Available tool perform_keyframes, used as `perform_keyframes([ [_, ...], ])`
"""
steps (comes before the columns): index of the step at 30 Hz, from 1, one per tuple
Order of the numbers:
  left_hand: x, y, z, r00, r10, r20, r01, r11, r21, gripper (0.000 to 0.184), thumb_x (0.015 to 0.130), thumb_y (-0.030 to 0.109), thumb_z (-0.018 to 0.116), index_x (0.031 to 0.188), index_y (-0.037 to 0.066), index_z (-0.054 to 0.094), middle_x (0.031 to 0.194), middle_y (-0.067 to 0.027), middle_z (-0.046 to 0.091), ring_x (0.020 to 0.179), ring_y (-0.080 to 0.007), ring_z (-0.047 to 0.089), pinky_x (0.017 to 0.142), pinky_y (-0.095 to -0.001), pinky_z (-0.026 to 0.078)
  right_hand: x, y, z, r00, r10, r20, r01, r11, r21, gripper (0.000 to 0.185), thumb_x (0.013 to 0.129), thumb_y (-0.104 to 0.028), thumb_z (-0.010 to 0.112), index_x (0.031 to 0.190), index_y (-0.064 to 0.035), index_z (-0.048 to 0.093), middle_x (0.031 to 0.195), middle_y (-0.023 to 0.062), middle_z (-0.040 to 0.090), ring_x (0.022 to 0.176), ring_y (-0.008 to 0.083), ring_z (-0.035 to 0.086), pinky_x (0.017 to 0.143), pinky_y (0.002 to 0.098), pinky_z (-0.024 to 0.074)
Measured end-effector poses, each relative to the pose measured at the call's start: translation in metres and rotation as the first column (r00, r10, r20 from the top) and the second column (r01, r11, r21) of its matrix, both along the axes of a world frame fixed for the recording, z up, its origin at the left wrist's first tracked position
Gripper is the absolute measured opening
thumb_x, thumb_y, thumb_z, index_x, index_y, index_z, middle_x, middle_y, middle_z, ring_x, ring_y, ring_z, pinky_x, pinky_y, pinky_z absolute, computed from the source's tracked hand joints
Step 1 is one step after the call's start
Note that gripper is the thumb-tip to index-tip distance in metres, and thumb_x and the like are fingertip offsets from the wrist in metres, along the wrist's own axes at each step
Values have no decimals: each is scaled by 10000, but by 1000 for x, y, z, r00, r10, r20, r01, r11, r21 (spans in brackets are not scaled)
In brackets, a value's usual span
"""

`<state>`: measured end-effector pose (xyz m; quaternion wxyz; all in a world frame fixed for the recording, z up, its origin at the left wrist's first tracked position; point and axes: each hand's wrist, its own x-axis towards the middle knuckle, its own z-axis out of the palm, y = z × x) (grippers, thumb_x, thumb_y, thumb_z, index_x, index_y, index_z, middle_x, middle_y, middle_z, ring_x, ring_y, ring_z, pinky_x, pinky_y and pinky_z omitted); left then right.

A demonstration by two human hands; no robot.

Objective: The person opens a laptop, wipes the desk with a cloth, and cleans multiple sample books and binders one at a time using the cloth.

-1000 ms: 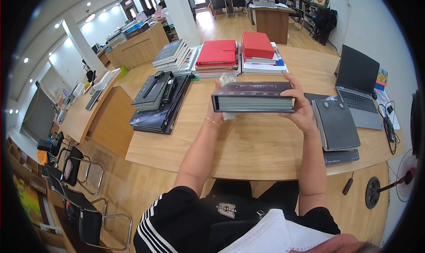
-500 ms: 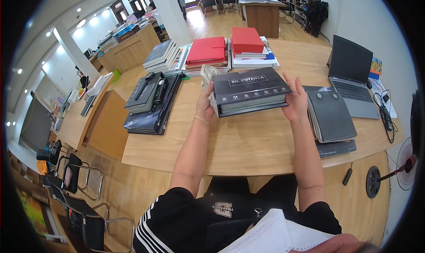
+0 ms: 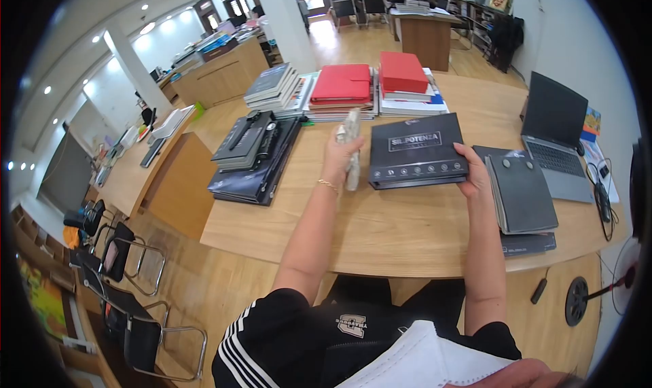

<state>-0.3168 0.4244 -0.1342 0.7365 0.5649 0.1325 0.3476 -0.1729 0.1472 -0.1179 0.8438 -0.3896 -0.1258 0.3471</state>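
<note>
The left hand (image 3: pixel 338 154) is pinching a pale, crumpled cloth (image 3: pixel 352 174) between thumb and fingers; the right hand (image 3: pixel 476 174) is gripping the right edge of a thick, rectangular black book (image 3: pixel 414 153) over the wood-grained table (image 3: pixel 394 235), beside a grey folder (image 3: pixel 530 194).

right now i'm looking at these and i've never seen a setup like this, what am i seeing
No machine here, just a person working bare-handed, filmed by one head-worn camera looking forward and down. The left hand holds a crumpled pale cloth. The right hand grips the right edge of a thick dark binder marked SIL.POTENZA. On the wooden table, a red folder and a red box top stacks at the far side; a dark stack sits at the left, a gray folder and open laptop at the right.
</note>
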Motion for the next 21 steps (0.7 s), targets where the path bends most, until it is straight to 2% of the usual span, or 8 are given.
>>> perform_keyframes([
  [4,5,-14,2,992,124,14,-124,964,236,547,783,155,783,1269,64,549,1019,-69,657,851,-169,638,772,-293,509,-7,6,-4,999,-31,27,32,998,-59,265,851,-196,683,1075,-65,628,980,49,678,866,163,655,785,319,536],
  [6,9,-27,2,969,156,-194,-34,857,515,541,824,206,746,1308,84,536,1082,-77,653,935,-211,635,834,-319,502,-14,15,-9,1000,-28,1,28,996,-82,272,857,-224,683,1082,-82,629,973,33,670,870,151,640,790,304,521],
  [7,2,-39,15,936,197,-290,32,776,629,539,845,232,727,1327,94,529,1113,-82,651,977,-232,634,864,-332,499,-18,18,-9,999,-40,3,40,995,-89,280,861,-239,684,1085,-80,629,978,34,669,872,150,639,792,303,520],
  [8,-7,-52,27,892,353,-282,124,408,905,523,891,333,636,1336,78,534,1245,-134,615,1133,-347,574,984,-406,438,-21,21,-9,999,-51,5,51,994,-98,290,864,-254,685,1088,-79,628,982,35,669,875,149,637,793,302,518],
  [11,1,-53,13,903,380,-201,88,295,952,511,907,356,589,1339,90,533,1336,-165,551,1232,-411,485,1061,-439,365,-24,24,-11,995,-95,-2,94,988,-120,336,869,-303,691,1105,-74,624,1007,43,672,888,150,638,801,303,516],
  [15,4,-73,18,884,389,-260,155,280,947,502,906,363,590,1337,111,535,1370,-164,527,1257,-405,474,1080,-435,354,-23,27,-15,991,-133,3,133,989,-62,389,876,-355,685,1124,-62,623,1058,57,675,914,158,645,800,312,520],
  [18,2,-100,26,922,277,-271,200,259,945,495,892,351,621,1338,151,540,1385,-159,515,1267,-378,476,1054,-428,392,-16,21,-19,999,-46,-8,46,995,-84,399,885,-361,670,1134,-52,626,1058,64,681,899,169,658,786,322,528],
  [21,-3,-127,19,962,149,-228,196,203,959,483,883,340,639,1323,160,555,1370,-154,530,1264,-367,482,1034,-423,412,2,2,-24,998,47,41,-36,971,-237,404,887,-374,662,1134,-55,630,1008,78,691,852,176,668,760,317,534],
])
